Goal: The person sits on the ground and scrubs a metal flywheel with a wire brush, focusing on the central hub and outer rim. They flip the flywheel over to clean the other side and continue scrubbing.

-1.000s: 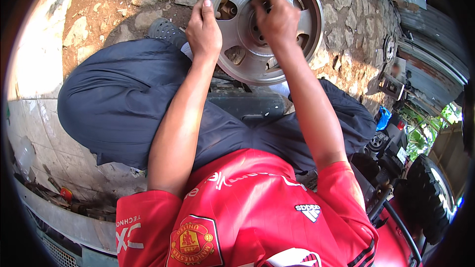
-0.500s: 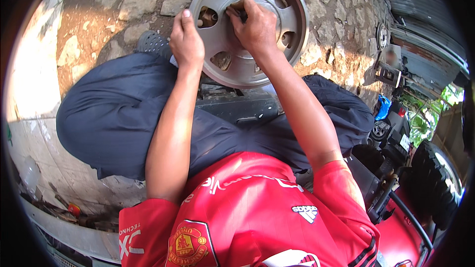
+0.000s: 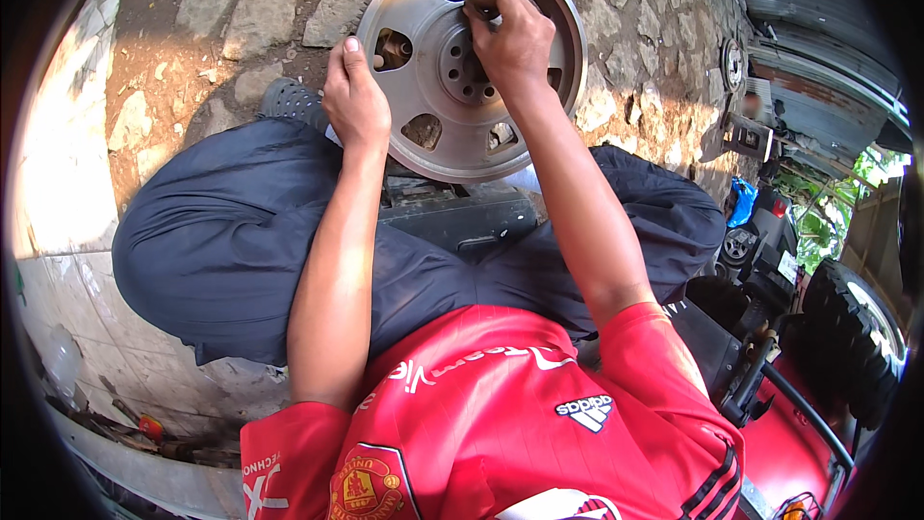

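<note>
Sunlight [image 3: 65, 154] floods the left edge of the stone-paved ground [image 3: 262, 14]; corrugated metal sheets [image 3: 823, 43] and green foliage [image 3: 821, 228] show beyond its right edge.

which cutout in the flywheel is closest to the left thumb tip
The leftmost cutout of the toothed flywheel, immediately right of the thumb tip of the left hand; every other cutout lies farther from it.

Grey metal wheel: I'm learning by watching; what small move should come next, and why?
Perhaps slide the bare right hand slightly across the grey metal wheel: the fingers are bent over its face, while the left hand is at the rim.
</note>
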`<state>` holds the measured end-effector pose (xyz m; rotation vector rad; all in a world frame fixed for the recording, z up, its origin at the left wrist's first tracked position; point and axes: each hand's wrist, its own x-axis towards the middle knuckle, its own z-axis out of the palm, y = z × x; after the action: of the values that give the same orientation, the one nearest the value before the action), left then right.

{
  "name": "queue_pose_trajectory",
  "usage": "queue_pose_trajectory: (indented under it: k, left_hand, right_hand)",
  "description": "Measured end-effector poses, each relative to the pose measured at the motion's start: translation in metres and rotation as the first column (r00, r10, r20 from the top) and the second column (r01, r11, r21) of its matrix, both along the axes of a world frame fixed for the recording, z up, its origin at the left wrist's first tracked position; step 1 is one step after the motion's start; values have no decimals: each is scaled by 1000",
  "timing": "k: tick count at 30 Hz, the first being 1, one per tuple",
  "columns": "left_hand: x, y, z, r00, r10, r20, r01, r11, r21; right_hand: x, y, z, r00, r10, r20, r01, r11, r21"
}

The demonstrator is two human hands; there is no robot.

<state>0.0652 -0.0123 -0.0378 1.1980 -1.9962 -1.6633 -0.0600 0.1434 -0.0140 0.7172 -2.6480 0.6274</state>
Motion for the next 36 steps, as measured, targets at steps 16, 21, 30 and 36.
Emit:
queue_pose_trajectory:
  k: [16, 21, 30, 36]
  left_hand:
    - [3, -3, -1, 999, -4, 31, 7, 998, -69]
    - [2, 1, -2, 1000, -7, 22, 8, 997, -83]
    - [3, -2, -5, 1000, -23, 12, 24, 998, -66]
    - [2, -1, 0, 997, -38, 64, 42, 997, -59]
  right_hand:
    - [-24, 32, 10, 976, 212, 48, -214, 975, 54]
    - [-19, 51, 6, 994, 101, 41, -100, 995, -4]
    - [-20, 66, 3, 996, 83, 25, -84, 996, 15]
    - [-29, 23, 10, 975, 218, 37, -218, 976, -9]
